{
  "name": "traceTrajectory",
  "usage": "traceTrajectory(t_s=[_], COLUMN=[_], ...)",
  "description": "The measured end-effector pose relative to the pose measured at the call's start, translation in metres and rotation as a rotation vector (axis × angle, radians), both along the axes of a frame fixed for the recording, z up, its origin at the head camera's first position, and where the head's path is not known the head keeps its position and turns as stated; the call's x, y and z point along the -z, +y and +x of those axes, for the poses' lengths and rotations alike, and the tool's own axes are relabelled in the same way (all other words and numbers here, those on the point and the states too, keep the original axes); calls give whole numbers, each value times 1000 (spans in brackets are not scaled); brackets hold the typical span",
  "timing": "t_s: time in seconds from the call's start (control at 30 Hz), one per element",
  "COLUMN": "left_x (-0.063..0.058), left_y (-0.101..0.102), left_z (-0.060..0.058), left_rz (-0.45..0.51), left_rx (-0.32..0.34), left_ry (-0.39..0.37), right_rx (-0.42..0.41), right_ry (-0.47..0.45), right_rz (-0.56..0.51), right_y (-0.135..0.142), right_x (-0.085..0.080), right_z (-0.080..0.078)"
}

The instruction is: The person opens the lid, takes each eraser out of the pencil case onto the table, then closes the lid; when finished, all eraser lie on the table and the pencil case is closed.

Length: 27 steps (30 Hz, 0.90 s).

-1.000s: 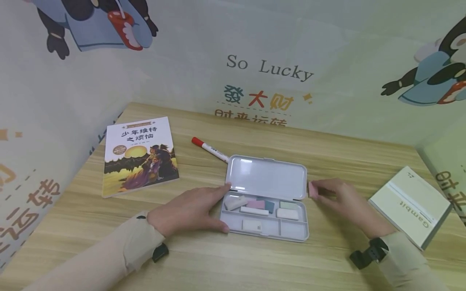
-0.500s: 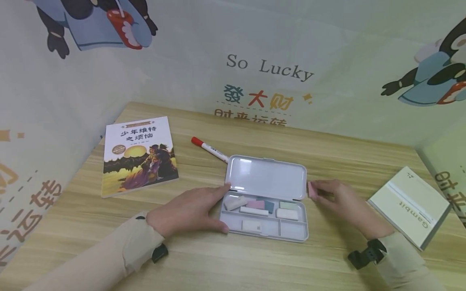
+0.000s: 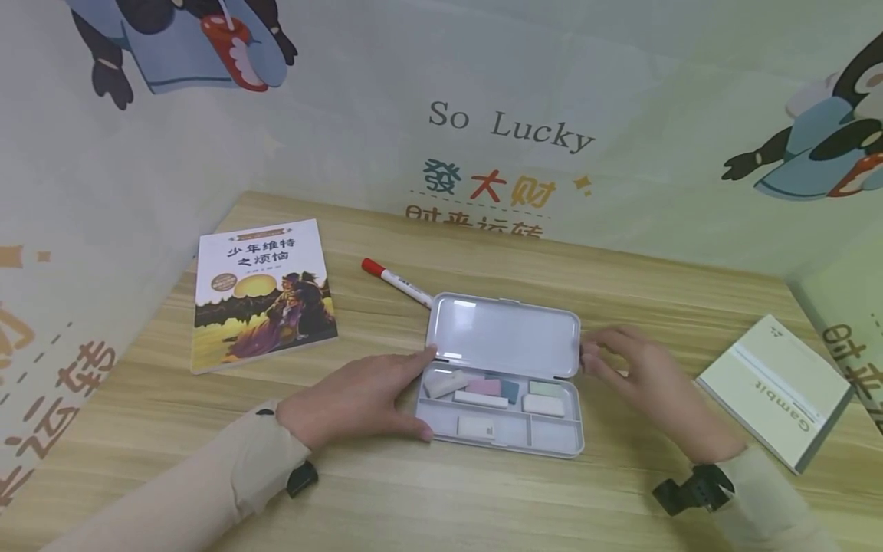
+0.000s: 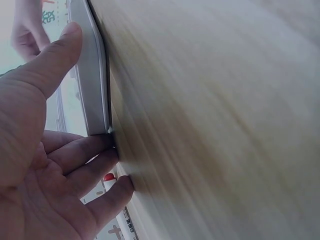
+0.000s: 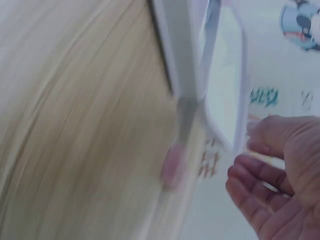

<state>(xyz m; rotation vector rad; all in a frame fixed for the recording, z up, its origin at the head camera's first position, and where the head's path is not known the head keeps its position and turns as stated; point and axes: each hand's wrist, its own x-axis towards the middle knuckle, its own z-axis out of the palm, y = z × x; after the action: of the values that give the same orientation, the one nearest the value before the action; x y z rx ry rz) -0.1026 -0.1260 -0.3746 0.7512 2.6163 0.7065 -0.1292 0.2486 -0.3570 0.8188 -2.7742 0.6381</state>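
An open white hinged case (image 3: 503,333), like a paint tin, lies on the table with several erasers in its compartmented tray. My left hand (image 3: 355,399) holds its left end, thumb by the near corner and fingers by the hinge. That thumb lies along the case wall (image 4: 92,85) in the left wrist view. Beside the lid's right edge is my right hand (image 3: 641,376), its fingers loosely bent around nothing. A pink eraser (image 5: 173,166) sits on the table apart from that hand in the right wrist view; the hand hides it in the head view.
A red-capped marker (image 3: 396,282) lies behind the case, its far end partly hidden by the lid. An illustrated book (image 3: 265,295) is at the left of the wooden table (image 3: 483,506), and a pale Gambit box (image 3: 776,391) at the right. Printed cloth hangs behind.
My right hand has let go of the pink eraser beside the lid and lifted slightly, its fingers parting. The left hand and the case have stayed in place.
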Motion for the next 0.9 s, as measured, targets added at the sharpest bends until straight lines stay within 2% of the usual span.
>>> traceTrajectory(t_s=[0.07, 0.17, 0.3, 0.43, 0.5, 0.73, 0.9], left_x=[0, 0, 0, 0, 0, 1, 0], left_y=[0, -1, -1, -2, -2, -4, -2], left_z=[0, 1, 1, 0, 0, 1, 1], left_rz=[2, 6, 3, 4, 7, 14, 21], left_rx=[2, 1, -6, -5, 2, 5, 14], left_ry=[6, 5, -4, 5, 17, 23, 26], right_rx=[-79, -209, -309, -343, -356, -387, -357], right_ry=[68, 107, 28, -88, -116, -95, -83], right_rz=[-19, -23, 0, 24, 39, 89, 128], right_y=[-10, -27, -49, -68, -76, -95, -102], right_x=[0, 0, 0, -1, -1, 3, 5], right_z=[3, 6, 12, 17, 18, 20, 21])
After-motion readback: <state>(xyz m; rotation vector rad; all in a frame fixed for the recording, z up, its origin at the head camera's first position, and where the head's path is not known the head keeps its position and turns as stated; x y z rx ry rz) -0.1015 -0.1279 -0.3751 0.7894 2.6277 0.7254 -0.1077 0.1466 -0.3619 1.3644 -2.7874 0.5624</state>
